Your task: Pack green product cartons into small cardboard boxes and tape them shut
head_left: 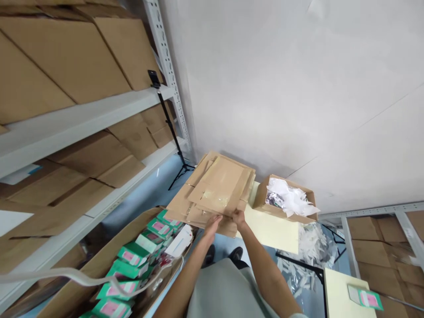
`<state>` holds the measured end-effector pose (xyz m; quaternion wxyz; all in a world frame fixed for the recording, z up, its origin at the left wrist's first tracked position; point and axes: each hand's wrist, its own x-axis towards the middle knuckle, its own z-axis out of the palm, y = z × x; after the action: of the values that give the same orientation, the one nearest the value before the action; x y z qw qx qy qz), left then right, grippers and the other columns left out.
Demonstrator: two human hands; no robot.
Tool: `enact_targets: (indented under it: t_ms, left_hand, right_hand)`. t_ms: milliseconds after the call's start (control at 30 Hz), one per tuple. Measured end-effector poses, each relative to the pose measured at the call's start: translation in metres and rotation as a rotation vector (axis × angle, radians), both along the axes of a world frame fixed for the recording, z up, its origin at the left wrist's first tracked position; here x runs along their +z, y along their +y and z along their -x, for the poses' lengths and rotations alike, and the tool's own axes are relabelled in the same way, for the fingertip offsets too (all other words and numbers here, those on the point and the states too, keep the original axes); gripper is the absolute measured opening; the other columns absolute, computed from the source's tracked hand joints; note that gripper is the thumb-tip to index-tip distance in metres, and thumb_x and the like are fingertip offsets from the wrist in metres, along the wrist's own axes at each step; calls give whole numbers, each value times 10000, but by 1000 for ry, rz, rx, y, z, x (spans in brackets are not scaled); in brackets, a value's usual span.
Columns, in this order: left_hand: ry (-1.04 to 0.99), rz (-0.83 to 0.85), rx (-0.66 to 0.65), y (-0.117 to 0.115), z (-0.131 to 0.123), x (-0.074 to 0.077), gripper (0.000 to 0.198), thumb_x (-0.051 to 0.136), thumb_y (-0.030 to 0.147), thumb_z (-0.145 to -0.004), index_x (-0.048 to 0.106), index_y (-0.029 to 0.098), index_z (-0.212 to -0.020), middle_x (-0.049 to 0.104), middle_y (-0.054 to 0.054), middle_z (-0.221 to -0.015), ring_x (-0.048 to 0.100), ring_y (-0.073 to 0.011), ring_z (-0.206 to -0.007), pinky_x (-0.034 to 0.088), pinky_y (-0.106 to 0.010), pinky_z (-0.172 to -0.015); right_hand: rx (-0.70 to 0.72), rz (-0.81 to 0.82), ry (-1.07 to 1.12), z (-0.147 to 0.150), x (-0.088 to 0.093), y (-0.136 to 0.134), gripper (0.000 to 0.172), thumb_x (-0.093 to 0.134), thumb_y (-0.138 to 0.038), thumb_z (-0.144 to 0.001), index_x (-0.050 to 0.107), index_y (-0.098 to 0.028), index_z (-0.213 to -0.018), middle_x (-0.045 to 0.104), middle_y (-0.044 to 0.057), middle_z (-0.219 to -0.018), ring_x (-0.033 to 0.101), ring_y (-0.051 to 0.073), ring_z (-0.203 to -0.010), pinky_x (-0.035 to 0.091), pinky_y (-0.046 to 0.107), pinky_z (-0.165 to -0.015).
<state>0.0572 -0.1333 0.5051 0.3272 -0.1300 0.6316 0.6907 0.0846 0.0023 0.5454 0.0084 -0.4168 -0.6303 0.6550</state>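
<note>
A stack of flattened cardboard boxes (217,183), with strips of clear tape on the top one, lies on a cream-coloured table. My left hand (212,226) grips the near edge of a flattened cardboard box, thumb on top and the other fingers partly hidden. Just to its right, my right hand (239,217) is closed on the same near edge. Whether both hands hold one sheet or several layers, I cannot tell. An open carton (261,194) beside the stack holds white paper scraps (291,196) and small dark packets.
On the left, a large open box (122,227) holds green-and-pink packages (132,256) and a white power strip (179,240). Shelves (139,104) of cartons and a black tripod (170,126) stand behind. Paper scraps (314,247) lie at right, near another table (344,302) bearing a green package (366,298).
</note>
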Motion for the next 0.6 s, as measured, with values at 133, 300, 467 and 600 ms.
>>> enact_targets:
  t_ms: [133, 300, 467, 600]
  left_hand:
    - [-298, -131, 304, -14, 8, 14, 162, 841, 308, -1039, 734, 238, -1138, 828, -139, -1283, 814, -254, -1290, 648, -405, -1165]
    - [-435, -329, 555, -39, 24, 44, 204, 559, 131, -1148, 685, 228, -1020, 782, -29, -947, 795, -116, -848, 675, -214, -891]
    - [-481, -496, 527, -39, 15, 83, 248, 575, 4, -1081, 691, 188, -962, 783, -13, -872, 787, -100, -802, 658, -198, -849]
    - [-507, -586, 343, -8, 0, 106, 250, 646, -33, -1007, 692, 193, -910, 815, -6, -888, 796, -99, -810, 635, -199, -851]
  right_hand:
    - [-65, -25, 71, -7, 9, -6, 544, 935, -502, -708, 425, -311, -715, 494, -68, -639, 595, 188, -701, 569, 335, -708]
    - [-6, -119, 235, -44, 37, -28, 543, 927, -597, -696, 487, -283, -753, 517, -71, -719, 511, 147, -718, 488, 287, -711]
    - [84, -245, 325, -98, 80, -50, 571, 823, -753, -852, 493, -287, -850, 571, -55, -776, 573, 168, -744, 529, 307, -745]
    - [24, -265, 313, -151, 108, -47, 537, 846, -744, -900, 574, -281, -900, 672, -19, -851, 681, 205, -815, 603, 353, -811]
